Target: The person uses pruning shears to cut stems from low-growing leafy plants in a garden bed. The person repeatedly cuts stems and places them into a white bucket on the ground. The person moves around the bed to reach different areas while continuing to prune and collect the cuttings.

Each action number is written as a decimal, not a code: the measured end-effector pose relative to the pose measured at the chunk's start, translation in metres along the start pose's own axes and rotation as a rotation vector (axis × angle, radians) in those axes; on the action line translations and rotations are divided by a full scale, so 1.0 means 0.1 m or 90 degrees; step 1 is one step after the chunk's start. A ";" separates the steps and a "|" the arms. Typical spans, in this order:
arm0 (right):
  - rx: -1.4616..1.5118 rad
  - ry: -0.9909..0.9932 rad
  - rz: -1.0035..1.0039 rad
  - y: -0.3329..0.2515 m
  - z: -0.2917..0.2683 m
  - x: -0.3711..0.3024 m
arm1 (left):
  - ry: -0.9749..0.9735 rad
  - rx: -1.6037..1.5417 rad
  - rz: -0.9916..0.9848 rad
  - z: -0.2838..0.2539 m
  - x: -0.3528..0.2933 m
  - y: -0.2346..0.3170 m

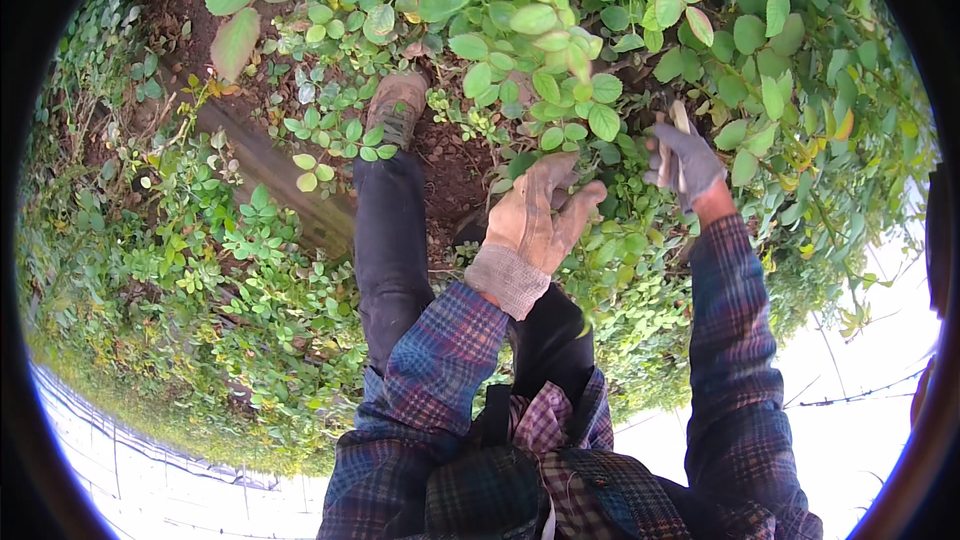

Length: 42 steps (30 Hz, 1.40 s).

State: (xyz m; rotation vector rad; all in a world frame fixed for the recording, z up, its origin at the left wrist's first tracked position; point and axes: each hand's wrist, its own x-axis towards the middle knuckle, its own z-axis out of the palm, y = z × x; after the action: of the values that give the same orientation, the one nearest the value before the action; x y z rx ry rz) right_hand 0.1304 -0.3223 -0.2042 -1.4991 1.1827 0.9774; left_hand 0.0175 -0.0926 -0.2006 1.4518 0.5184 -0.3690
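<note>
My left hand, in a tan work glove with a knitted cuff, reaches into the rose-like leaves in front of me. Its thumb stands apart from the fingers, and nothing shows between them. To its right, my right hand wears a grey glove and is closed, fingers curled, among the foliage. A pale, narrow piece runs along the right hand's fingers; whether it is a tool handle or part of the glove, I cannot tell. Leaves and shadow hide what lies just beyond both hands.
Dense leafy stems surround both hands, with long shoots hanging close overhead. A weathered wooden beam lies on the left beside my boot. Brown soil shows between the plants. Thin wires cross the bright area at lower right.
</note>
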 end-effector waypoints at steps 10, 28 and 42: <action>-0.406 0.066 -0.458 0.10 -0.27 0.57 | -0.062 0.086 0.003 -0.02 -0.05 -0.11; -0.552 0.029 -0.296 -0.07 0.51 -0.15 | -0.114 0.265 -0.274 -0.99 0.36 0.86; -0.630 0.170 -0.377 0.29 0.48 -0.06 | -0.146 0.057 0.058 0.09 1.26 0.15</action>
State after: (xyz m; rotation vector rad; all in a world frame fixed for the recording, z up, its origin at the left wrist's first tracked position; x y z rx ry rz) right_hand 0.0993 -0.2767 -0.2150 -2.6206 0.2967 0.9920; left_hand 0.1322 -0.0910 -0.2566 1.4904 0.2524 -0.4841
